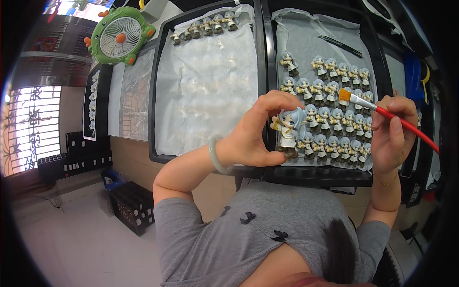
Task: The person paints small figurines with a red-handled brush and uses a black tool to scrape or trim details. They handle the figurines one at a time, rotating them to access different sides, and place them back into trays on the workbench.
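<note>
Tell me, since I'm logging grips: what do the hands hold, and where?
The left hand pinches a grey-haired figurine between head and base. The right hand holds a red-handled paintbrush along its handle.

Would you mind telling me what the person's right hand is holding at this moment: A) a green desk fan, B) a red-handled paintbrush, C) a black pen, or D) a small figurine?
B: the right hand grips a red-handled paintbrush with its bristles over the tray of figurines, while the left hand holds a single figurine.
</note>
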Motion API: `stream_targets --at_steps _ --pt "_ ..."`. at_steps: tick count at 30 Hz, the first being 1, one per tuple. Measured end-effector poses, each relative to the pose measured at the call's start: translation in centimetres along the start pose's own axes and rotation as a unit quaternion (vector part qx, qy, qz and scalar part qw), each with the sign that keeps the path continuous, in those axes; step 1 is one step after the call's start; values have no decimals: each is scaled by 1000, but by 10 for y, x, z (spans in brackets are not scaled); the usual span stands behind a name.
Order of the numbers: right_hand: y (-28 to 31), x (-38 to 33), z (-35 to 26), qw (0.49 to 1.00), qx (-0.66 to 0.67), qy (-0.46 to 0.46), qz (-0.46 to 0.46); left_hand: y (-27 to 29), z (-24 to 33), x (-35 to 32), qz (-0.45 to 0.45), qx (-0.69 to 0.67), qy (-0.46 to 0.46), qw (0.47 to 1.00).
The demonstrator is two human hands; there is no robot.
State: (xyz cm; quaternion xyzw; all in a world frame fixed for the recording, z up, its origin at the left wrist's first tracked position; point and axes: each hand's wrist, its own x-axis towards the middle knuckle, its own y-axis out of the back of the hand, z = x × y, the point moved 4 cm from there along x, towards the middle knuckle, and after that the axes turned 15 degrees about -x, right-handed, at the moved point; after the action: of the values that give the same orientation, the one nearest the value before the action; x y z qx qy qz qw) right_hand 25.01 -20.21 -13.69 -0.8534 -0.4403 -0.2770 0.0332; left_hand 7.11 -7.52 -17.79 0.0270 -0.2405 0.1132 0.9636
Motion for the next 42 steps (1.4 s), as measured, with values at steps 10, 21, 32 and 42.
stream_targets --at_steps 10,21,32,42 --pt "-3 -1 2 1000 -9 -7 -17 3 7 1 11 159 -26 987" --pt "-7 -2 4 999 -24 -7 -38 3 8 0 24 262 -13 965" --pt "-16 -4 2 996 -11 -13 -93 4 10 1 39 325 51 943" --pt "-37 1 -1 945 -173 120 -252 10 10 -1 66 284 117 949"
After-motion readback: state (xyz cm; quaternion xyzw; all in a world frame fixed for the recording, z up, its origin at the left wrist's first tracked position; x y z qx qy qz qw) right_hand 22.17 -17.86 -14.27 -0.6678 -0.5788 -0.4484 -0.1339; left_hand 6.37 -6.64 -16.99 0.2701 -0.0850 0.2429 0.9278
